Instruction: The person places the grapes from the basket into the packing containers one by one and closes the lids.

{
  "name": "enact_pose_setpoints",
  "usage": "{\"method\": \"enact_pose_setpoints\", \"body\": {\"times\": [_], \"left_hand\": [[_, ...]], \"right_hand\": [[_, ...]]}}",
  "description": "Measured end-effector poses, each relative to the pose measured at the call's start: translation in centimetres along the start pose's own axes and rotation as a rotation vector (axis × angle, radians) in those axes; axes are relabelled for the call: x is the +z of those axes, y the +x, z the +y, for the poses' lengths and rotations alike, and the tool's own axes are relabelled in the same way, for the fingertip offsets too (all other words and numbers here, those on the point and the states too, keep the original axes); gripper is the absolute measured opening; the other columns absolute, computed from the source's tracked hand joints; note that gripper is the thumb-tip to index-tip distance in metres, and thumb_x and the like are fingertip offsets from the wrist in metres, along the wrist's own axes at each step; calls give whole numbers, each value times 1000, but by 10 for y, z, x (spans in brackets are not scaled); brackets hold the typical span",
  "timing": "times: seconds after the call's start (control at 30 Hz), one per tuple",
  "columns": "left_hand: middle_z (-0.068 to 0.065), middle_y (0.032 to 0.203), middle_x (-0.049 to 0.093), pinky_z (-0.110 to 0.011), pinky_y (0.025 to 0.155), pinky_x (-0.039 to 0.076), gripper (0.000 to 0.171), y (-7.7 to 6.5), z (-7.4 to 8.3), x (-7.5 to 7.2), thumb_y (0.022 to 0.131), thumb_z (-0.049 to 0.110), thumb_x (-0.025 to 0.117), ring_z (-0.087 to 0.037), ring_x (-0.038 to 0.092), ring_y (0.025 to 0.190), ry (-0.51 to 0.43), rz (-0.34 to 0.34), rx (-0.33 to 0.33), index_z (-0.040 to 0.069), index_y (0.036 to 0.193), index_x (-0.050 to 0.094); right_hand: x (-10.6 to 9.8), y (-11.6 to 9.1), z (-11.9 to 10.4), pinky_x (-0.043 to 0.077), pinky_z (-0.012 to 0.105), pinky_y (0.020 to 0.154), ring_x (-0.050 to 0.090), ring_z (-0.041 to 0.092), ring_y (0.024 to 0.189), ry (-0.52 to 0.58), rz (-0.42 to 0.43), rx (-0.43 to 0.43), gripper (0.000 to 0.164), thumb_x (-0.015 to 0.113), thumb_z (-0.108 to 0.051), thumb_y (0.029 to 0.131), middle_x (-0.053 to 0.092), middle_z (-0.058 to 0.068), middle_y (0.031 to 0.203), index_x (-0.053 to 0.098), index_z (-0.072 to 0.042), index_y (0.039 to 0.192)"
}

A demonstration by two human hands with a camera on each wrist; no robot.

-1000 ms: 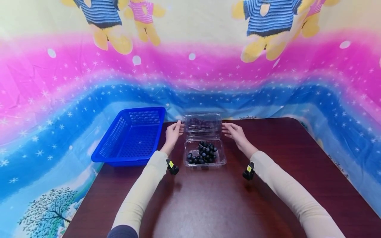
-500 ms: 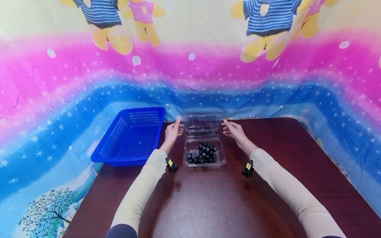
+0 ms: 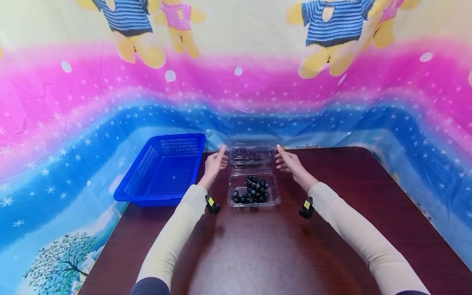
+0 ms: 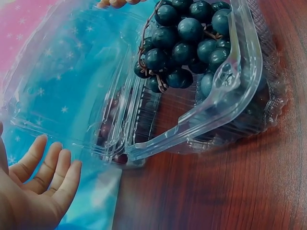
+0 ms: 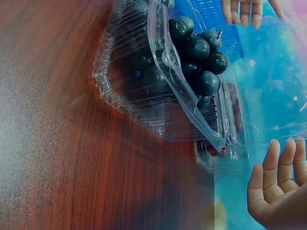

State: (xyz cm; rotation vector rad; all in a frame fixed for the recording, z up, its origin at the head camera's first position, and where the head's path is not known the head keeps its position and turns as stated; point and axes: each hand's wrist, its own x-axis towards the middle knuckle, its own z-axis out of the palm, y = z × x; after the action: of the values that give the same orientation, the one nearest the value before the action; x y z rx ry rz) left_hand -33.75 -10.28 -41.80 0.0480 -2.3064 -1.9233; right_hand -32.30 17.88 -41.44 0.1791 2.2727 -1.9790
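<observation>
A clear plastic clamshell box (image 3: 273, 199) stands with its lid (image 3: 252, 163) raised at the back. Inside its base lies a bunch of dark grapes (image 3: 254, 190), also large in the left wrist view as grapes (image 4: 184, 50). My left hand (image 3: 214, 166) is at the lid's left edge, with relaxed, slightly bent fingers (image 4: 47, 175). At the right edge my right hand (image 3: 290, 164) is held likewise, thumb up, its fingers (image 5: 271, 165) close to the lid. Neither hand grips anything; whether fingertips touch the plastic I cannot tell.
A blue plastic basket (image 3: 158, 174) with slotted sides stands left of the box. Behind the lid, another clear box with reddish fruit (image 5: 235, 108) shows through. The dark wooden table (image 3: 254, 250) ends at a patterned cloth backdrop (image 3: 258, 90).
The right thumb has risen. The lid's top edge sits slightly lower in the head view. Box, grapes and basket stay in place.
</observation>
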Motion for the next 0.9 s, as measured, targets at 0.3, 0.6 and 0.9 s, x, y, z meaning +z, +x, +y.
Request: {"method": "enact_pose_setpoints", "body": {"times": [0.3, 0.6, 0.9], "left_hand": [[-25, 86, 67, -46, 76, 53, 60, -1, 2, -3, 91, 49, 51, -38, 65, 81, 36, -25, -24, -9, 92, 65], [-25, 81, 66, -32, 58, 56, 66, -1, 6, -10, 88, 55, 50, -43, 64, 79, 101, -64, -46, -9, 83, 64], [-20, 72, 67, -43, 67, 55, 74, -2, 7, -11, 85, 61, 52, -35, 66, 68, 45, -100, -69, -11, 82, 68]], "right_hand": [[1, -23, -22, 50, 26, 68, 61, 17, 75, -28, -58, 36, 72, 42, -57, 91, 56, 10, 98, 49, 4, 128], [-6, -13, -15, 47, 43, 90, 61, 28, 91, -49, -63, 56, 72, 46, -62, 87, 54, 8, 99, 49, 2, 120], [-5, -27, -27, 51, 29, 74, 63, 16, 76, -84, -99, 54, 66, 44, -57, 90, 60, 8, 91, 57, 5, 111]]}}
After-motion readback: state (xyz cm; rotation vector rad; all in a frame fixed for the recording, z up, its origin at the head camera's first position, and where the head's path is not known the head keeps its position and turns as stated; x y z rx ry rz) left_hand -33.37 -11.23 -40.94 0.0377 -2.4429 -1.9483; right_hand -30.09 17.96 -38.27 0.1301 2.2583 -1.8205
